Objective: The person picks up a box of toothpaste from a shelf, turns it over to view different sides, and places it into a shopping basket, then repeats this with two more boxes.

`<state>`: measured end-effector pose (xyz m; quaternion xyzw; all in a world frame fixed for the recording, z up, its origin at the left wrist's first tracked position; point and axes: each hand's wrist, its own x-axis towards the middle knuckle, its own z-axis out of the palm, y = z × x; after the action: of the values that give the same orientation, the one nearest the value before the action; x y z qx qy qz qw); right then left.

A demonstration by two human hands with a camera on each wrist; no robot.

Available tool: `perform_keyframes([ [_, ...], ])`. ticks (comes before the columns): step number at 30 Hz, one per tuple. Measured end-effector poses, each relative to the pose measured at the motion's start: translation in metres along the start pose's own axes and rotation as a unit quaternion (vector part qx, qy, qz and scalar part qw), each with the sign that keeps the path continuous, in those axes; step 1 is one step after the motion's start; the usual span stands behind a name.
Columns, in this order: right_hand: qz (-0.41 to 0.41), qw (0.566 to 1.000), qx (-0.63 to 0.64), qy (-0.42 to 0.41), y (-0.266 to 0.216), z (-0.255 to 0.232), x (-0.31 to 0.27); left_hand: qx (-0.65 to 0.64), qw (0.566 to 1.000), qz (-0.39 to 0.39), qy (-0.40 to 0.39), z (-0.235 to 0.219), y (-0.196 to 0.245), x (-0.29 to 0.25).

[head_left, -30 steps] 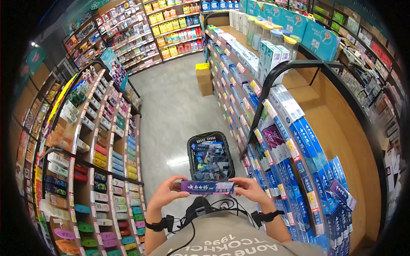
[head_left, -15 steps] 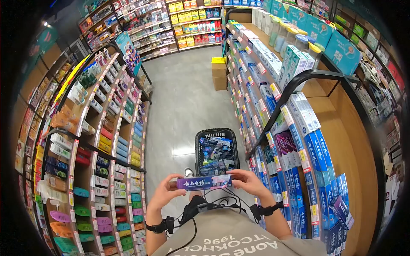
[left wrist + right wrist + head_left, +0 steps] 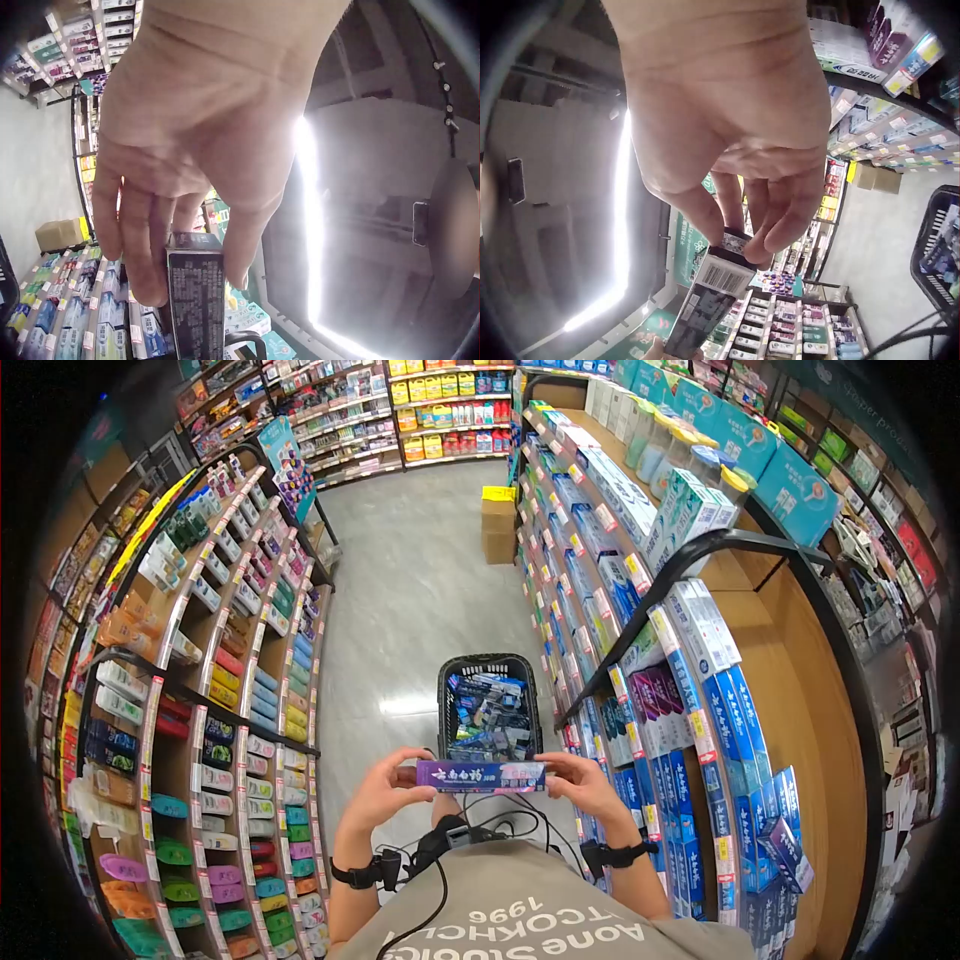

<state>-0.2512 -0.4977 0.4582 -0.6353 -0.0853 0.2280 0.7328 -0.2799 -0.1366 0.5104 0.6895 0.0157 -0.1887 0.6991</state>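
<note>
A long purple toothpaste box [image 3: 480, 776] is held level in front of the chest, its printed face up toward the head camera. My left hand [image 3: 385, 792] pinches one end of it between thumb and fingers. At the opposite end, my right hand [image 3: 588, 786] grips it the same way. In the left wrist view, a dark side panel of the toothpaste box [image 3: 196, 300] covered in small print lies between the thumb and fingers. The right wrist view shows a barcode on the toothpaste box [image 3: 718, 283], beside the fingertips.
A black shopping basket [image 3: 443, 705] full of small boxes and packs stands on the floor just beyond the hands. Shelves of toothpaste boxes [image 3: 680, 820] line the right, bottles and pouches [image 3: 220, 800] the left. Cartons [image 3: 498, 530] stand farther up the aisle. Cables [image 3: 510, 815] hang at the waist.
The head view has shifted, so the basket and shelves appear moved. Both hands keep hold of the toothpaste box, which stays in front of the chest with the same face up.
</note>
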Motion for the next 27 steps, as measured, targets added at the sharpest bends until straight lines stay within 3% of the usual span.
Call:
perform_keyframes([
  [3, -0.001, 1.0, 0.003, -0.013, 0.013, 0.0, 0.008, 0.03, 0.999, 0.032, 0.011, -0.006, -0.005, 0.005],
  [8, 0.008, 0.999, -0.009, -0.042, 0.017, 0.012, 0.029, -0.046, 0.998, 0.031, 0.034, -0.019, 0.001, 0.002],
  [15, 0.009, 0.993, 0.02, -0.115, -0.01, 0.017, 0.068, -0.062, 0.995, 0.045, 0.07, -0.046, -0.002, 0.015],
  [17, -0.04, 0.992, 0.054, -0.108, -0.004, 0.026, 0.085, -0.06, 0.994, 0.042, 0.076, -0.056, -0.007, 0.029],
  [18, -0.002, 0.995, 0.006, -0.095, -0.012, 0.025, 0.09, -0.074, 0.994, 0.045, 0.065, -0.059, -0.002, 0.042],
  [22, -0.031, 0.999, 0.012, 0.02, -0.024, 0.031, 0.118, -0.096, 0.995, 0.03, 0.025, -0.069, 0.0, 0.085],
  [25, -0.04, 0.996, 0.061, 0.053, -0.043, 0.029, 0.134, -0.085, 0.994, 0.052, -0.047, -0.078, 0.016, 0.116],
  [27, -0.051, 0.995, 0.032, 0.076, -0.045, 0.026, 0.149, -0.09, 0.994, 0.031, -0.05, -0.087, 0.023, 0.139],
])
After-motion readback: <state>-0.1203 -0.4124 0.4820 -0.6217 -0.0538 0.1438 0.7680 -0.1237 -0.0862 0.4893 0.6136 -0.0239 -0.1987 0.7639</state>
